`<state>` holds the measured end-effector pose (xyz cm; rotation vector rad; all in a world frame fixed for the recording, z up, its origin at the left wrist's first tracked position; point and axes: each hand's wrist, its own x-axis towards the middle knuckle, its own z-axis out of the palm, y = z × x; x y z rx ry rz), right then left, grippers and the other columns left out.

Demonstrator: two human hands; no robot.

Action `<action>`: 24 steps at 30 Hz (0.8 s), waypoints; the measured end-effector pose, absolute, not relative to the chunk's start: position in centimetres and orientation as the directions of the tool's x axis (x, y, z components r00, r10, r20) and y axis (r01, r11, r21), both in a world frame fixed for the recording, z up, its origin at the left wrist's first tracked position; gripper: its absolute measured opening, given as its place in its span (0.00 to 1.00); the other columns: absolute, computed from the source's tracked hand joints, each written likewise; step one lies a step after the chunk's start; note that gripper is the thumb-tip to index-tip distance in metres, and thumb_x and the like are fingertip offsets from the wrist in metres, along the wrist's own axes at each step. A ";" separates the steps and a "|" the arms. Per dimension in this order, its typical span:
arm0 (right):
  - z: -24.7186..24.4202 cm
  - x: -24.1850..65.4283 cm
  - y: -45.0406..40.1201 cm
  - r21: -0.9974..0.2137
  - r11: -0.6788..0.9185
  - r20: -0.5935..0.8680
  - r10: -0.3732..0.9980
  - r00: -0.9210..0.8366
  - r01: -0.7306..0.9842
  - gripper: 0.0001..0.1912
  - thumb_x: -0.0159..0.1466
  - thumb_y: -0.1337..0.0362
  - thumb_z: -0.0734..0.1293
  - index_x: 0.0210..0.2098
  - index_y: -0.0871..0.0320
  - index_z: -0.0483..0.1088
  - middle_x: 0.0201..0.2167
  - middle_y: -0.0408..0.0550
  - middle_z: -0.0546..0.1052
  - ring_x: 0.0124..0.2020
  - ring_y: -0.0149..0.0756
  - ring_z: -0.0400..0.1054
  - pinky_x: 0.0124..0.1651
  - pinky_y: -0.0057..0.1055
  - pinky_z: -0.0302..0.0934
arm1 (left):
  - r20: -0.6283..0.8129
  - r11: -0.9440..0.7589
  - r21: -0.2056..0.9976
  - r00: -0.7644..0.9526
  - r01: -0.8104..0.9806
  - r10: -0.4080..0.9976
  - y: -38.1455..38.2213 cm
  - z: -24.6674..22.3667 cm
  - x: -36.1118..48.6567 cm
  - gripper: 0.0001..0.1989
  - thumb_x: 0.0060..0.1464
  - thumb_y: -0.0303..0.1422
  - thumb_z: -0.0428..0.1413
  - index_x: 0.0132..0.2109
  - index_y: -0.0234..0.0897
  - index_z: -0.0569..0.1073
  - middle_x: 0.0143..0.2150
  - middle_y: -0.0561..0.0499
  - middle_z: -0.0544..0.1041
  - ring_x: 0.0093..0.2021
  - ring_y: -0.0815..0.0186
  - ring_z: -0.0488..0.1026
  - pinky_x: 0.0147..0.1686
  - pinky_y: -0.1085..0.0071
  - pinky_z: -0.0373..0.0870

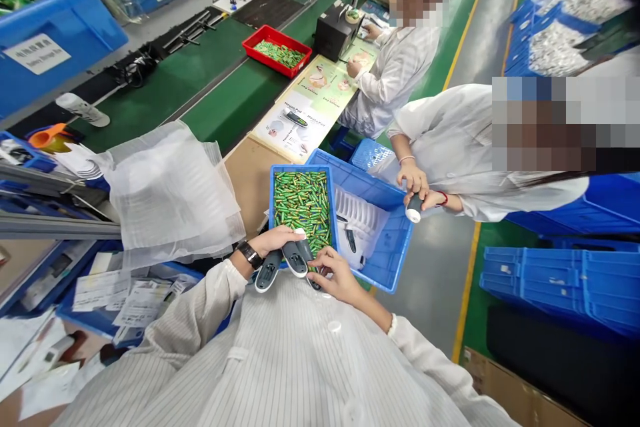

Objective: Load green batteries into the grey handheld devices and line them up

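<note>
Left hand (280, 238) closed around a fanned cluster of dark grey-and-white handheld units (295, 259), thumb over the upper ends, lower ends spreading toward the wearer's coat (295, 353). Right hand (340, 273): fingers bent, tips touching the rightmost of the cluster; whether they clamp it or merely press, I cannot tell, as the fingers hide the contact.

Position of units: inside the left grip, just left of the right fingertips, held in front of the coat at the near edge of a small blue tray (271, 200). Leftmost unit angles outward below the black wristband (250, 255); a recess shows in its dark face.

Surroundings: tray filled with green batteries (305, 207). Just right of it, a larger blue bin (395, 250) contains a white ribbed plastic insert (367, 207) and another dark unit (351, 240). Translucent sheets (170, 193) lie to the left of the tray. Across the bin, a co-worker's hands (414, 177) hold a dark piece with a white end (414, 207). Farther along the bench, a red tray (250, 50) of batteries.
</note>
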<state>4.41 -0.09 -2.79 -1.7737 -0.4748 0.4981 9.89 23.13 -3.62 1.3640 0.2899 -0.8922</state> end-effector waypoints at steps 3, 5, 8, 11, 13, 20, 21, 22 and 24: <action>-2.4 4.5 -0.6 -0.963 -0.250 -0.075 0.604 0.794 0.099 0.11 0.63 0.55 0.71 0.40 0.54 0.78 0.40 0.48 0.68 0.35 0.32 0.68 0.35 0.29 0.67 | -0.657 -0.019 0.705 0.643 0.709 -0.395 23.2 -4.2 9.3 0.21 0.45 0.49 0.65 0.30 0.32 0.79 0.28 0.47 0.78 0.27 0.65 0.71 0.28 0.70 0.67; -2.7 4.8 -0.9 -0.967 -0.235 -0.071 0.620 0.781 0.100 0.12 0.64 0.54 0.70 0.42 0.53 0.78 0.42 0.49 0.70 0.37 0.33 0.69 0.37 0.30 0.68 | -0.654 -0.026 0.710 0.645 0.704 -0.394 23.6 -4.5 9.1 0.22 0.46 0.50 0.64 0.31 0.32 0.80 0.29 0.46 0.79 0.28 0.65 0.71 0.29 0.70 0.67; -4.8 6.1 -1.0 -0.972 -0.230 -0.097 0.541 0.835 0.036 0.17 0.69 0.55 0.63 0.53 0.52 0.74 0.45 0.50 0.73 0.33 0.31 0.69 0.34 0.28 0.67 | -0.631 -0.012 0.751 0.714 0.660 -0.303 25.1 -4.5 9.1 0.24 0.47 0.52 0.63 0.35 0.32 0.80 0.33 0.45 0.80 0.30 0.64 0.72 0.30 0.70 0.68; -8.0 9.0 0.4 -0.892 -0.441 -0.137 0.471 0.872 0.098 0.18 0.69 0.60 0.62 0.57 0.56 0.69 0.46 0.51 0.74 0.32 0.30 0.68 0.37 0.30 0.67 | -0.594 0.012 0.798 0.789 0.603 -0.157 27.3 -4.2 9.4 0.27 0.47 0.54 0.62 0.40 0.33 0.79 0.31 0.47 0.79 0.27 0.66 0.71 0.26 0.72 0.67; -10.0 11.3 2.1 -0.742 -0.651 -0.205 0.449 0.870 0.161 0.16 0.67 0.64 0.64 0.53 0.58 0.71 0.47 0.52 0.74 0.39 0.33 0.70 0.46 0.32 0.65 | -0.578 0.004 0.815 0.814 0.579 -0.051 28.8 -4.0 9.5 0.28 0.48 0.56 0.61 0.42 0.34 0.77 0.26 0.50 0.76 0.21 0.69 0.68 0.21 0.73 0.64; -12.8 14.8 7.2 -0.534 -0.830 -0.342 0.386 0.856 0.161 0.13 0.66 0.59 0.66 0.47 0.58 0.73 0.47 0.54 0.74 0.42 0.39 0.71 0.47 0.32 0.62 | -0.365 -0.142 0.897 0.882 0.419 0.297 31.0 -4.0 9.5 0.25 0.53 0.54 0.57 0.45 0.37 0.73 0.20 0.56 0.70 0.15 0.69 0.66 0.16 0.73 0.62; -12.9 14.8 7.4 -0.527 -0.835 -0.344 0.382 0.858 0.160 0.12 0.67 0.59 0.65 0.46 0.58 0.73 0.47 0.54 0.74 0.42 0.39 0.71 0.46 0.32 0.61 | -0.341 -0.165 0.898 0.883 0.407 0.322 31.0 -4.1 9.5 0.25 0.53 0.54 0.57 0.45 0.37 0.73 0.20 0.56 0.70 0.15 0.69 0.67 0.16 0.73 0.63; -13.0 14.9 7.5 -0.525 -0.836 -0.341 0.380 0.860 0.161 0.11 0.67 0.60 0.65 0.45 0.58 0.74 0.46 0.54 0.75 0.43 0.39 0.71 0.46 0.31 0.61 | -0.320 -0.183 0.901 0.886 0.394 0.335 31.0 -4.1 9.4 0.25 0.54 0.54 0.57 0.45 0.37 0.73 0.21 0.56 0.70 0.16 0.68 0.67 0.16 0.73 0.63; -13.0 14.9 7.1 -0.534 -0.829 -0.325 0.382 0.865 0.166 0.10 0.67 0.61 0.64 0.42 0.58 0.74 0.44 0.53 0.75 0.43 0.38 0.70 0.47 0.30 0.60 | -0.285 -0.209 0.905 0.894 0.370 0.346 31.0 -4.2 9.4 0.25 0.54 0.54 0.56 0.47 0.37 0.74 0.22 0.56 0.72 0.16 0.69 0.67 0.17 0.73 0.63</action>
